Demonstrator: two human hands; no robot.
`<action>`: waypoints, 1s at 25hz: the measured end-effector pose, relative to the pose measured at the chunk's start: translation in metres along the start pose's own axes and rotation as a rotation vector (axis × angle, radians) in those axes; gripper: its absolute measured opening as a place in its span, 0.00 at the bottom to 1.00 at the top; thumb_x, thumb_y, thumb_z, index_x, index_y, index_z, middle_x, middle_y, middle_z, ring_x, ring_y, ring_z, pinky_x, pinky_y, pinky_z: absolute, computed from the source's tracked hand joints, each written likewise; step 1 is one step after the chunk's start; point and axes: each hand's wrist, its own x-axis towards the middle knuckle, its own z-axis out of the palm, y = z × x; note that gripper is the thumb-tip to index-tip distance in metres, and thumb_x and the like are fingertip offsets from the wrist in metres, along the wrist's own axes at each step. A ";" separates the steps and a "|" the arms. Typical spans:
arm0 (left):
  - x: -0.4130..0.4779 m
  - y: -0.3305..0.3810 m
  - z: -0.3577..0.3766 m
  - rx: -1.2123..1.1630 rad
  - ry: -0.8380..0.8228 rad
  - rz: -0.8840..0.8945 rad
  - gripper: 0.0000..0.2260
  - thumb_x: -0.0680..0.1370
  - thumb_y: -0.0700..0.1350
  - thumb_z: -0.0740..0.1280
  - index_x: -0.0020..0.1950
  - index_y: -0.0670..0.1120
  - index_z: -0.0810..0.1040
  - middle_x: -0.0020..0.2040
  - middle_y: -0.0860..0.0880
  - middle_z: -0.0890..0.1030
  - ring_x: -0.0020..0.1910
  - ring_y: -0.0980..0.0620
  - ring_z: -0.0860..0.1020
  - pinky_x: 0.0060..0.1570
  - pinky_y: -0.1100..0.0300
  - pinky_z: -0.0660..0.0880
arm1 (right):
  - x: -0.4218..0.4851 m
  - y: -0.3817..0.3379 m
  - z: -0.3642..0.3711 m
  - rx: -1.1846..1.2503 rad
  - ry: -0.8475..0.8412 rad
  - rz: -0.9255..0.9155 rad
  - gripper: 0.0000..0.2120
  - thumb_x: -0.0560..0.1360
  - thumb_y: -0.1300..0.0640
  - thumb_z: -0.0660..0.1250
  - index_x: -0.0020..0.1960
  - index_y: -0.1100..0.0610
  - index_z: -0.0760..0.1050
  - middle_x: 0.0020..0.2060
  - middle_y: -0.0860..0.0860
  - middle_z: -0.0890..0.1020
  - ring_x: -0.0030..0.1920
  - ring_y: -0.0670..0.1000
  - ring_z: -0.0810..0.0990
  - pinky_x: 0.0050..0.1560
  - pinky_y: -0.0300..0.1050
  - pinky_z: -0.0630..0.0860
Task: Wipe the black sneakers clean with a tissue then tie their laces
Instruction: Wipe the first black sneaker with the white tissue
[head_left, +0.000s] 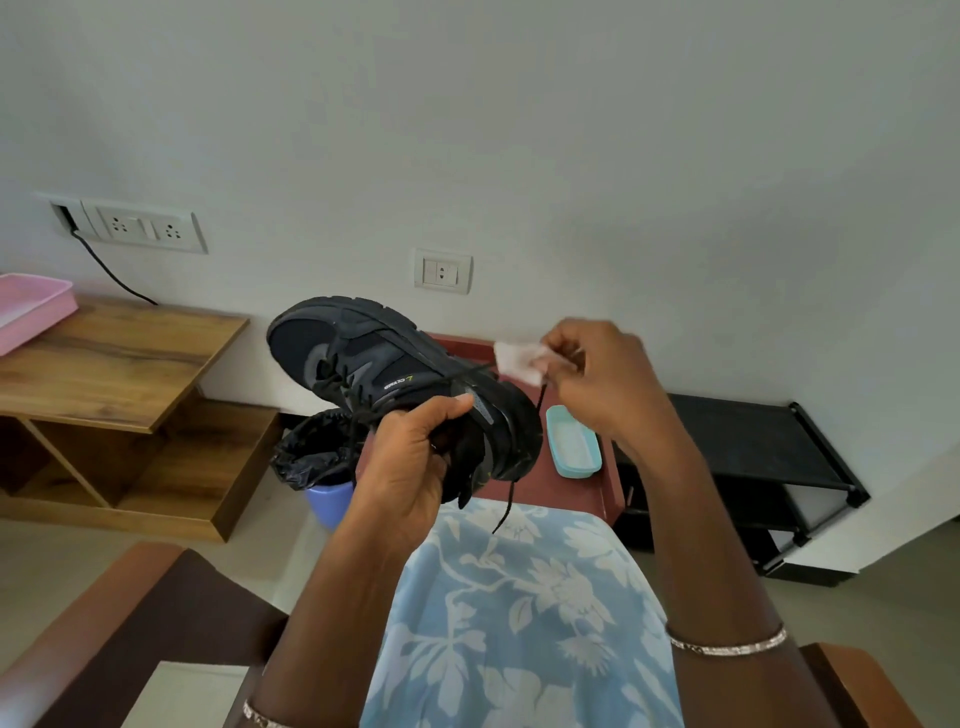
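One black sneaker is held in the air above my lap, tipped on its side with the toe pointing up and left. My left hand grips it at the heel and collar, thumb across the side. Its loose black laces hang down below the shoe. My right hand, just right of the sneaker, pinches a small crumpled white tissue. One lace runs taut from the shoe up toward that hand. No second sneaker is in view.
A teal tray lies on a dark red stool under the shoe. A blue bin with a black liner stands to the left, beside a wooden shelf unit with a pink tray. A black rack is on the right.
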 end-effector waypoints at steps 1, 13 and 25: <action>0.000 0.000 0.002 0.055 -0.005 0.011 0.11 0.75 0.39 0.70 0.55 0.35 0.81 0.53 0.37 0.84 0.49 0.39 0.83 0.52 0.43 0.79 | 0.005 -0.009 -0.004 -0.028 0.121 -0.053 0.03 0.78 0.57 0.71 0.52 0.53 0.81 0.47 0.48 0.82 0.45 0.48 0.80 0.45 0.40 0.71; -0.015 -0.026 0.036 0.344 -0.114 -0.121 0.19 0.66 0.52 0.74 0.49 0.43 0.73 0.50 0.37 0.80 0.51 0.39 0.82 0.56 0.40 0.79 | 0.094 -0.127 0.054 -0.173 0.112 -0.671 0.16 0.75 0.69 0.68 0.58 0.56 0.82 0.50 0.52 0.82 0.50 0.53 0.81 0.50 0.50 0.78; 0.010 -0.004 0.017 0.126 0.028 0.062 0.23 0.71 0.60 0.69 0.59 0.47 0.82 0.55 0.45 0.86 0.57 0.43 0.83 0.61 0.39 0.77 | -0.044 -0.012 -0.012 0.316 0.153 -0.032 0.09 0.74 0.59 0.75 0.50 0.47 0.80 0.43 0.42 0.83 0.42 0.43 0.83 0.45 0.48 0.84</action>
